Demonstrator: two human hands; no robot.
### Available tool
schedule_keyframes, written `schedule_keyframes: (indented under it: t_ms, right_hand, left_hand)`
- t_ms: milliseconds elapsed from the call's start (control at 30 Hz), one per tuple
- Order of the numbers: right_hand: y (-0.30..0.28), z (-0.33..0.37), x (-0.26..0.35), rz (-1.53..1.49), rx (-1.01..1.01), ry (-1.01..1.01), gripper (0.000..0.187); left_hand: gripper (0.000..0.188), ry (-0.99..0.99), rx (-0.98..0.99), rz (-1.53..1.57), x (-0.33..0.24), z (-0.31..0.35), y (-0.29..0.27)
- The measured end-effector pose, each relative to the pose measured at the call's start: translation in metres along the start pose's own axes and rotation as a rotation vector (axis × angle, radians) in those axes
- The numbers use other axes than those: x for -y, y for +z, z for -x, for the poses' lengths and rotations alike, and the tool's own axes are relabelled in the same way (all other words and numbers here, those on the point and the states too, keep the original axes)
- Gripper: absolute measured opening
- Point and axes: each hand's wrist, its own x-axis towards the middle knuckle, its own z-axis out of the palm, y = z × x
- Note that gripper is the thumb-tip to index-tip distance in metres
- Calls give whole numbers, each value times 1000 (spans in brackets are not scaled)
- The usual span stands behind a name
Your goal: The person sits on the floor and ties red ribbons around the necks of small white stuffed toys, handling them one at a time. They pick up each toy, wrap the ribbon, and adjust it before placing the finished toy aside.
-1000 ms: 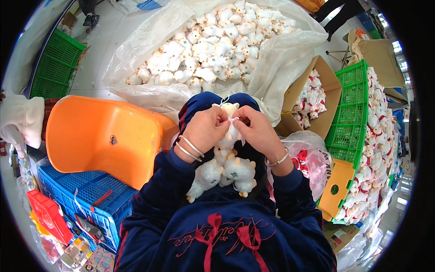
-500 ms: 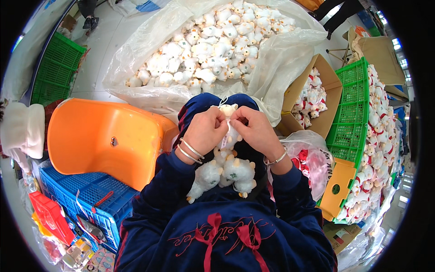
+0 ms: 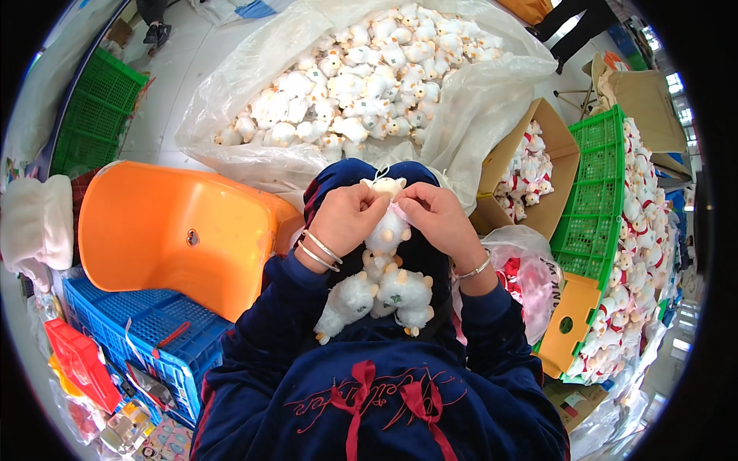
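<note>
A small white plush toy [image 3: 390,232] with tan feet and a string loop on its head lies between my knees, its head pointing away from me. My left hand [image 3: 346,221] pinches at the left side of its neck, the fingertips partly hidden. On the neck's other side, my right hand [image 3: 440,223] pinches a pale pinkish ribbon [image 3: 397,210] between thumb and forefinger. In my lap, nearer to me, rest more white plush toys [image 3: 406,296], touching one another.
Ahead, a large clear plastic bag [image 3: 231,92] holds heaped white toys. On the right are a cardboard box [image 3: 565,154] of red-scarfed toys, a green crate [image 3: 588,203] and a bag with red pieces [image 3: 523,269]. An orange chair [image 3: 169,230] and blue crate [image 3: 177,315] stand left.
The pale strip that hung down over the toy's body no longer lies there; it now shows at the neck. My right hand has shifted slightly rightward, and both hands stay at the neck.
</note>
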Motion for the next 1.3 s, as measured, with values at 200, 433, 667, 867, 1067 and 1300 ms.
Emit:
schedule_keyframes:
  t_ms: [200, 433, 667, 867, 1067, 1300]
  right_hand:
    - [0, -3, -2, -18, -28, 14, 17]
    - [0, -6, -13, 37, -36, 9, 21]
    - [-2, 0, -2, -92, -46, 99, 26]
    - [-10, 11, -1, -72, 19, 106, 23]
    - [3, 23, 14, 76, -76, -48, 7]
    - [4, 29, 16, 512, -76, -444, 8]
  left_hand:
    - [23, 100, -56, -21, 10, -3, 6]
    - [17, -34, 1, 261, 16, 3, 9]
    - [33, -182, 75, 422, 10, 1, -1]
    - [43, -124, 115, 307, 6, -2, -9]
    - [32, -121, 120, 298, 12, 3, -6]
    - [20, 22, 108, 262, 21, 3, -7]
